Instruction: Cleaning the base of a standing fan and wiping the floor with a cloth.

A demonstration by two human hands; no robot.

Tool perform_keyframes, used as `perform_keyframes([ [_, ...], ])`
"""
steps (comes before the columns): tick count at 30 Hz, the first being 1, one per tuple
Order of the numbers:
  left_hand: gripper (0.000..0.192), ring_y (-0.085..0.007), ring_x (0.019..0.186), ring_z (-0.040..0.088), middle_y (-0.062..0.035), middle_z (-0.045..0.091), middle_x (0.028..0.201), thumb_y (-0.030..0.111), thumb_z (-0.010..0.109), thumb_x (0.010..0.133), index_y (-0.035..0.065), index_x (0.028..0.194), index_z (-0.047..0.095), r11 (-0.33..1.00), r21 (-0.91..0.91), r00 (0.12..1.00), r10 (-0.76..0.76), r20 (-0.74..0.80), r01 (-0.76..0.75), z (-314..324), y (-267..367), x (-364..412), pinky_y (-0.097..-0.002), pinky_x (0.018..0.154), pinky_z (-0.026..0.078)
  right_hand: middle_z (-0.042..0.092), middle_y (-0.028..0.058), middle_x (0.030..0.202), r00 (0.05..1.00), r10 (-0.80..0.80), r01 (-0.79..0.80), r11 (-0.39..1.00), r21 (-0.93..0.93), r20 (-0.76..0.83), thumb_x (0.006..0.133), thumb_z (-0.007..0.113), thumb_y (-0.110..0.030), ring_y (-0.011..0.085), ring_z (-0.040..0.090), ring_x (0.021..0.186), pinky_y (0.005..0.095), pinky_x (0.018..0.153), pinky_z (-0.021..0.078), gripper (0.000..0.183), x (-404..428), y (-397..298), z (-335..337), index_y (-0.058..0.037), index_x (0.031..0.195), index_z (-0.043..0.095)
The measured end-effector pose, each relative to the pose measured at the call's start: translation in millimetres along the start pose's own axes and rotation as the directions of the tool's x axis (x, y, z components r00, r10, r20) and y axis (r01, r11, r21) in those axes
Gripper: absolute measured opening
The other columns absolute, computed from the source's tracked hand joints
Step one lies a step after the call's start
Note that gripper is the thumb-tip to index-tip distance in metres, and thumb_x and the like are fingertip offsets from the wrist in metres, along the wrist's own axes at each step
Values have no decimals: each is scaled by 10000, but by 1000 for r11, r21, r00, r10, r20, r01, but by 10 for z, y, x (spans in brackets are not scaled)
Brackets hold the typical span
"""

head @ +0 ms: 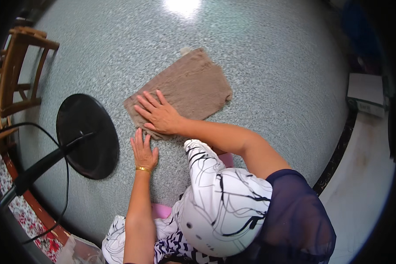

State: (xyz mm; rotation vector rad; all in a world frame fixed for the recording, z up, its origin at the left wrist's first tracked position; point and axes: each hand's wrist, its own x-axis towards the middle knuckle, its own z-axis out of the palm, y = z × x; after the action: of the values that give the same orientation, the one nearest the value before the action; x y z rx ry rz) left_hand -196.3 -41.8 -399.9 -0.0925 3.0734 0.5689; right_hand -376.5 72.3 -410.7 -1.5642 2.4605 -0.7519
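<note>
A brown plush cloth (191, 85), folded flat into a rough rectangle, lies on the speckled grey floor (267, 66). My right hand (160, 114) rests palm down on its lower left part, fingers spread. Just below the cloth's lower left corner, my left hand (144, 154), with a gold band at the wrist, lies palm down with its fingertips at the cloth's edge. Neither hand grips anything. A small pale thing (185, 50) shows beside the cloth's top corner; what it is cannot be told.
Left of my hands stands a round black pedestal base (85, 145) with a pole and a cable (67, 184). Wooden chairs (18, 72) are farther left. A floral fabric (26, 214) and a clear plastic bag (79, 252) are at lower left. A box (365, 89) sits at the right.
</note>
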Motion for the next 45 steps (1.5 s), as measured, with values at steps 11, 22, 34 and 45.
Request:
perform_keyframes([
  [11,653,-376,1359,215,-196,224,1472,232,532,795,78,1390,312,997,76,996,-31,85,25,-10,68,73,-568,1088,125,97,102,1527,925,374,-380,898,-221,-71,916,232,-564,263,50,1413,468,1128,49,632,454,1744,-619,-236,1455,198],
  [22,641,-364,1359,226,-188,246,1468,244,530,794,78,1383,339,995,94,996,-34,82,26,-15,66,67,-563,1084,140,207,98,1500,427,815,-904,369,-218,-392,898,348,-529,315,171,1380,523,1085,149,615,-1435,3173,-1529,-228,1430,275],
  [34,651,-345,1358,234,-170,263,1464,219,589,758,92,1363,386,993,80,993,-87,78,81,-56,101,74,-571,1076,158,207,189,1481,238,831,-970,175,-170,-502,920,377,-458,351,141,1381,537,1090,111,646,-2163,2363,-1038,-96,1438,242],
  [45,674,-265,1370,227,-118,250,1481,269,620,773,139,1382,362,993,56,990,-113,82,108,-115,164,122,-529,1081,193,188,202,1483,806,520,-590,739,-325,-283,926,387,-435,379,127,1379,594,1069,82,642,-257,1192,-417,-69,1433,242],
])
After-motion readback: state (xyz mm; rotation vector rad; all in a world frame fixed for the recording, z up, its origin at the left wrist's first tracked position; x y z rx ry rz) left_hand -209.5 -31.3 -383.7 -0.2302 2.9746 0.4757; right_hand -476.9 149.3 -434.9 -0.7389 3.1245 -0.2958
